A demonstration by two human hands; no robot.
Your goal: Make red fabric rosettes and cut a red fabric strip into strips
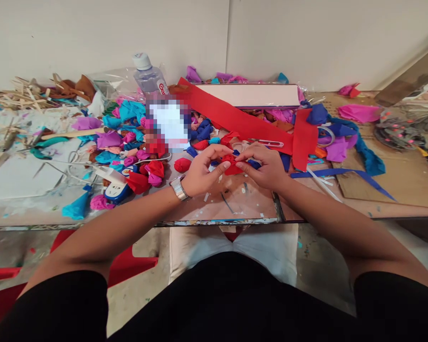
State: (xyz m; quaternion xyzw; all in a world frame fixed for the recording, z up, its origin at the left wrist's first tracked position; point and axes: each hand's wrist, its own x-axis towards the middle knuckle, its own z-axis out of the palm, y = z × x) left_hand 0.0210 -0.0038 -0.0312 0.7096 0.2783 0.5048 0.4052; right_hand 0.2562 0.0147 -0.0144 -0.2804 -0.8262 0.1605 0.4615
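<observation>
Between my two hands is a red crepe-paper flower [229, 164], its rolled petals facing up. My left hand [207, 172], with a silver watch [179, 188] on the wrist, pinches the flower's left side. Thumb and fingers of my right hand [265, 166] close on its right side. Just beyond the hands lies a pair of white-handled thread snips [267, 143] on a long red crepe strip [235, 118]. Another red rolled bud [182, 165] rests left of my left hand. Blue paper pieces show partly behind the fingers.
Many coloured paper flowers [109, 138] heap up at left and behind. A plastic bottle [150, 78] stands at the back near a blurred bright patch. A power strip [117, 190] with cable lies left. Cardboard [388, 175], a blue strip [342, 172] and dark netting [395, 130] are right.
</observation>
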